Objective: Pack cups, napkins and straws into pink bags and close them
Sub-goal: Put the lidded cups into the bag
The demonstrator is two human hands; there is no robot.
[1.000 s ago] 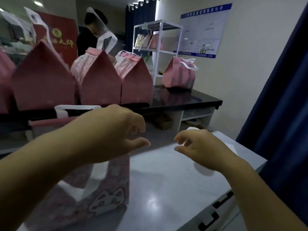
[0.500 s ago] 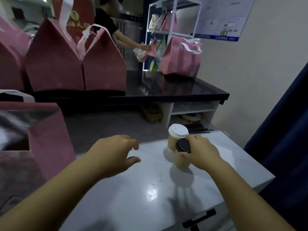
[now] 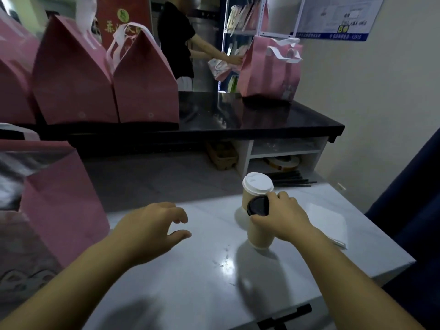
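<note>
My right hand (image 3: 284, 217) grips a tan paper cup with a black lid (image 3: 259, 231) on the grey-white table (image 3: 190, 287). Just behind it, touching it, stands a second tan cup with a white lid (image 3: 256, 186). My left hand (image 3: 152, 228) hovers over the table left of the cups, fingers apart and holding nothing. An open pink bag (image 3: 54, 201) with a silver lining stands at the left edge. White napkins (image 3: 329, 223) lie flat to the right of my right hand. Black straws (image 3: 291, 181) lie behind the cups.
Several closed pink bags (image 3: 142, 82) stand on the black counter (image 3: 238, 120) behind, one more pink bag (image 3: 269, 67) at its right. A person in black handles a bag by a white shelf (image 3: 240, 32). A dark curtain (image 3: 414, 182) hangs at right.
My right hand went from empty over the table to gripping the black-lidded cup. The view swung right, shifting the open bag to the left edge. My left hand stayed open.
</note>
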